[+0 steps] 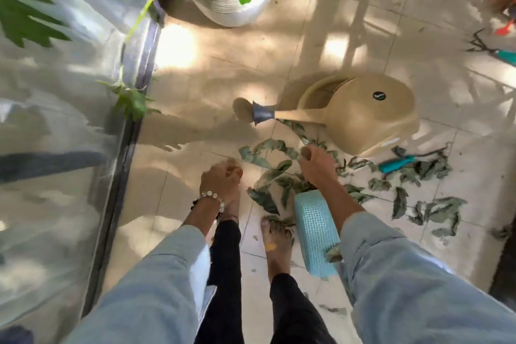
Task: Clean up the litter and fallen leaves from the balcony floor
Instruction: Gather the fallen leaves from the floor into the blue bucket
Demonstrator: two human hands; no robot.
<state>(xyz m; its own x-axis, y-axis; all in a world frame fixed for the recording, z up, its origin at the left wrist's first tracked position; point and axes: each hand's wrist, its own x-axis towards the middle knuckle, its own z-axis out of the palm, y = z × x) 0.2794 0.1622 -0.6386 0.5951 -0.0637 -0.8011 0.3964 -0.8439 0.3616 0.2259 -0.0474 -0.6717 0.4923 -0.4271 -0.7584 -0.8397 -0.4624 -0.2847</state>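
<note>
Head view: right hand (315, 166) curled above leaves (279, 167), grasp unclear; left hand (223, 176) curled, contents unclear. Scoop toward basket (315, 234), avoid watering can (354, 117).

Both arms reach down in pale blue sleeves; the left hand (222, 176) is curled in a loose fist, beads at its wrist; the right hand (315, 166), beside it, has fingers curled under.
</note>
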